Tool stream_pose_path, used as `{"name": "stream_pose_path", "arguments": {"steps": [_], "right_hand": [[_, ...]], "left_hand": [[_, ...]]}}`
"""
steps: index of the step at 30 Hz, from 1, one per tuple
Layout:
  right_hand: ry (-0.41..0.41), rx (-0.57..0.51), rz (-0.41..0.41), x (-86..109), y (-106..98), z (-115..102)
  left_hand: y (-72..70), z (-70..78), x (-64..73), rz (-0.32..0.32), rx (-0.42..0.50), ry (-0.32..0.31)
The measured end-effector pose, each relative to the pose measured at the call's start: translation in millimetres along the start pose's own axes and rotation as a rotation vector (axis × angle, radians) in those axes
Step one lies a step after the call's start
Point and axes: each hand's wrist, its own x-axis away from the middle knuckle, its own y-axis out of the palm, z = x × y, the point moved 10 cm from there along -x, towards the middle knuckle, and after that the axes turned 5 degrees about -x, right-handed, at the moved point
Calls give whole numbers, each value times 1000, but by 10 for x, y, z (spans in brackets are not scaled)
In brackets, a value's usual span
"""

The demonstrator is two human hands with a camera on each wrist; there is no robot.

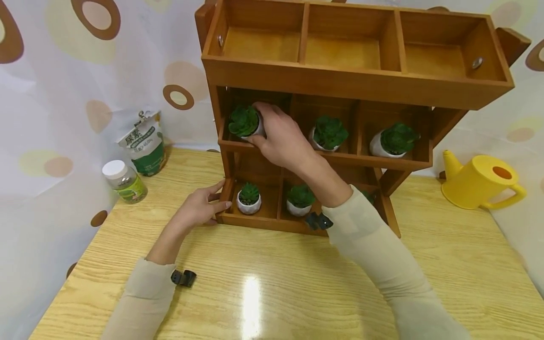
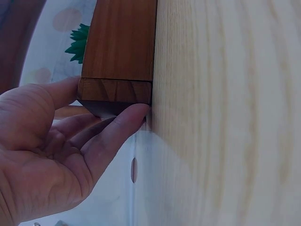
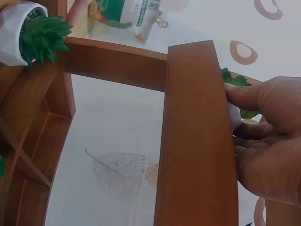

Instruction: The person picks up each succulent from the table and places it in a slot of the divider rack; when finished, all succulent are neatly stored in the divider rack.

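My right hand holds the white pot of a green potted succulent in the left compartment of the wooden shelf's middle tier. The right wrist view shows that pot between thumb and fingers, partly hidden behind the front board. Low on the left, my left hand grips the end of the bottom tier. In the left wrist view, thumb and fingers clasp the tier's corner close to the tabletop. Two more succulents, one in the centre and one at right, share the middle tier.
Bottom-tier succulents stand below, one partly behind my right arm. The top tier has three bare compartments. A lidded jar and a clipped pouch stand left; a yellow watering can stands right. The patterned wall is behind.
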Motion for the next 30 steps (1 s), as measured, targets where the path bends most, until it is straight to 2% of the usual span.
{"name": "stream_pose_path", "arguments": {"steps": [5, 11, 22, 26, 30], "right_hand": [[16, -2, -46, -2, 19, 4], [58, 34, -8, 35, -35, 36], [85, 92, 27, 147, -96, 62], [75, 76, 55, 241, -139, 66], [44, -7, 107, 469, -191, 65]], "left_hand": [[-8, -4, -13, 9, 6, 6], [-1, -9, -21, 1, 10, 15], [-17, 7, -22, 2, 5, 26], [-15, -1, -21, 3, 8, 17], [-12, -2, -30, -2, 5, 15]]}}
